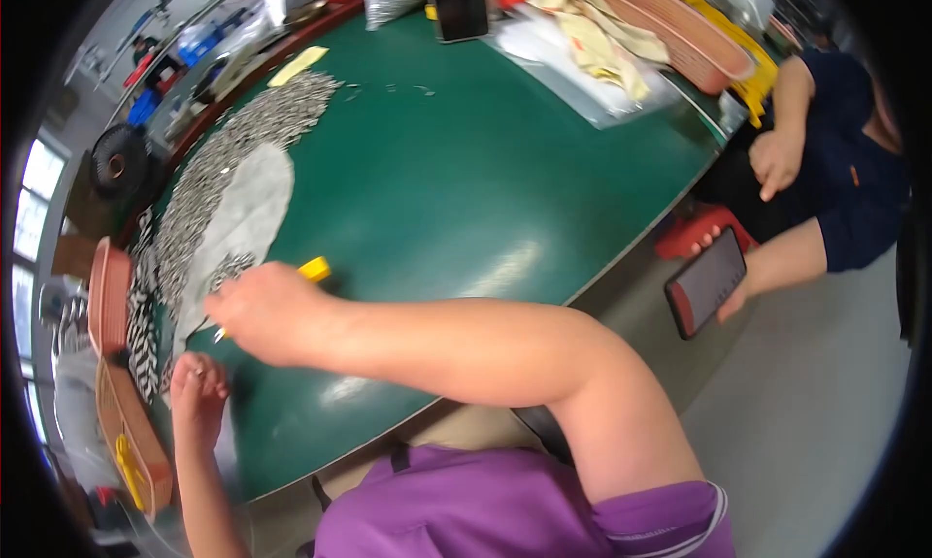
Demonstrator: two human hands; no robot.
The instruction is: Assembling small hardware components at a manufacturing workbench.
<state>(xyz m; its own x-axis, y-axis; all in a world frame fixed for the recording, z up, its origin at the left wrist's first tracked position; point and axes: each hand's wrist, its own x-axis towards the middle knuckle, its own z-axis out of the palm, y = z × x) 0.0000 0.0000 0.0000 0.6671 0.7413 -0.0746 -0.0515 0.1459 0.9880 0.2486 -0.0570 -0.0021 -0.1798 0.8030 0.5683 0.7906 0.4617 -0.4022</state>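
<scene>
My right hand [272,311] is closed round a tool with a yellow handle [314,269]. A thin metal tip [220,335] shows below its fingers; the rest of the tool is hidden, so I cannot tell its exact kind. Lower left, my left hand [197,393] has its fingers curled, with a small shiny metal piece [199,371] between them. A grey cloth [243,209] lies on the green table beyond both hands, and a few small metal parts [231,267] rest on it. Along its left side spreads a long heap of small metal parts [209,160].
Pink plastic baskets [109,296] line the left edge, one holding a yellow-handled tool [128,471]. At the back are a phone [458,10], plastic bags [592,78], cream gloves [592,29] and another basket [680,34]. A person [845,160] sits right, holding a phone [707,281].
</scene>
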